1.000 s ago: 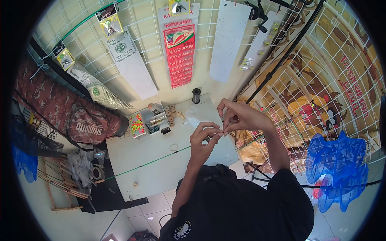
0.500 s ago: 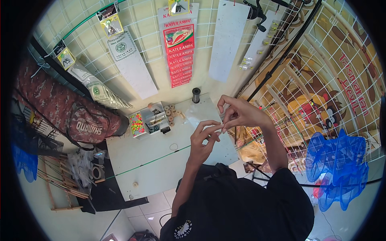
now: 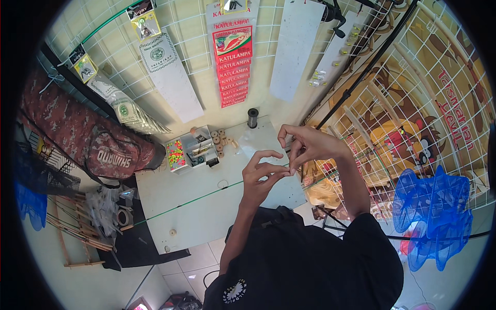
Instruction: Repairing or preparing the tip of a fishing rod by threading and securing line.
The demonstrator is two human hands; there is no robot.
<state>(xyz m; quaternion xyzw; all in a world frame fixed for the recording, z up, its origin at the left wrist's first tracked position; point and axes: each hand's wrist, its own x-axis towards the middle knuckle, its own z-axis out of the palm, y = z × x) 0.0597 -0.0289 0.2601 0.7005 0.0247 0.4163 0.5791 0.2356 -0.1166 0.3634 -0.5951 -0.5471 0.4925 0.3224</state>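
Observation:
Over the right part of the white table (image 3: 170, 206), my left hand (image 3: 258, 176) and my right hand (image 3: 306, 147) meet at the fingertips. Thumb and forefinger of each are pinched together, the other fingers curled or lifted. Whatever lies between them is too small to make out. A slender green fishing rod (image 3: 181, 205) crosses the table at a slant below my hands; my left hand hides part of it. Left of that hand, a small loop of line (image 3: 222, 184) lies by the rod.
A divided tray (image 3: 204, 151) holds bright small pieces and tackle, beside several cork rings (image 3: 219, 139). A dark spool (image 3: 252, 118) stands near the wall. A camouflage bag (image 3: 119, 155) hangs left; blue nets (image 3: 433, 217) and a white wire grid (image 3: 398, 129) are at right.
My fingertips have moved slightly right and down, still pinched together. My left forefinger has lifted and arched away from the thumb. The view has shifted a little.

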